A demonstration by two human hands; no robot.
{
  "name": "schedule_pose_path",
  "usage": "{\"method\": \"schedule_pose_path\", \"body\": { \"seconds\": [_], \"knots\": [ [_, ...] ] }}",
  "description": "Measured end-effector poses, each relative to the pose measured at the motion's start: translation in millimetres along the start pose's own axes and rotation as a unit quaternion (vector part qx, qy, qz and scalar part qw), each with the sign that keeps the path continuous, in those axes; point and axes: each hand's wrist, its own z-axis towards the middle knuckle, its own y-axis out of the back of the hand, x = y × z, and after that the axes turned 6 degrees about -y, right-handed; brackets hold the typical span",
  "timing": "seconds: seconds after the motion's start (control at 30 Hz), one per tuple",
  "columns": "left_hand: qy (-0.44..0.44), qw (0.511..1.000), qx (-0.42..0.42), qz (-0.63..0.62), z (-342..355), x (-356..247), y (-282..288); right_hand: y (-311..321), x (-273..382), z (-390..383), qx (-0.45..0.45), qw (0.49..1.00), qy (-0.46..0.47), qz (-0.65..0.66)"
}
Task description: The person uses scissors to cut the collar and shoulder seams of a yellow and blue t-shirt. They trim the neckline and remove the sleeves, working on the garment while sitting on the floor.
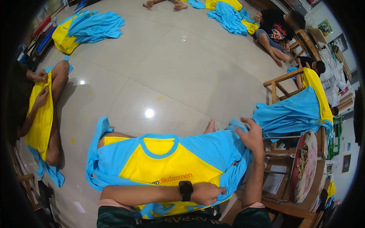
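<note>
"Where's the shirt (pixel 171 165), and what's hidden?"

"It lies across the person's legs (pixel 114 134), under the left hand (pixel 207 193) and out to the right hand (pixel 251 135). The left forearm (pixel 144 195) covers part of the lettering (pixel 178 178); the bunched lower part behind it is hard to trace."

"Are the hands holding it?"

"They're apart. The left rests on the front, fingers curled; the right bends over a blue sleeve (pixel 225 146). I can't tell whether either grips."

"Which way does it point?"

"The collar (pixel 159 155) faces away from the person, ahead of the left hand. The longest spread runs left to right, sleeve to sleeve."

"Room to move?"

"Tiled floor (pixel 152 85) stretches ahead of both hands. Right of the right hand stand a stool (pixel 310 167) and a draped wooden chair (pixel 283 78)."
</note>
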Motion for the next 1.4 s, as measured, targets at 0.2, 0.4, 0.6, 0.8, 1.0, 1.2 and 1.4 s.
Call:
{"method": "schedule_pose_path", "body": {
  "seconds": [0.2,0.4,0.6,0.8,1.0,1.2,1.4],
  "knots": [
    [0.0,0.998,-0.043,0.042,-16,1,5,-9,12,8,0.214,0.973,0.089,0.0],
    [0.001,0.992,-0.116,0.059,-47,12,28,8,-2,-17,0.324,0.933,0.156,0.034],
    [0.175,0.901,-0.245,0.314,-103,48,98,9,9,-27,0.176,0.979,0.098,-0.013],
    [0.288,0.886,-0.254,0.261,-158,100,166,1,58,-29,0.03,0.991,0.062,0.113],
    [0.26,0.892,-0.281,0.24,-122,134,144,-25,123,-41,0.199,0.951,0.061,0.23],
    [0.236,0.889,-0.386,0.076,-108,111,155,-76,122,-34,0.188,0.959,0.096,0.19],
    [0.134,0.874,-0.466,0.019,-113,100,149,-129,86,-19,0.286,0.945,0.078,0.14]
  ]
}}
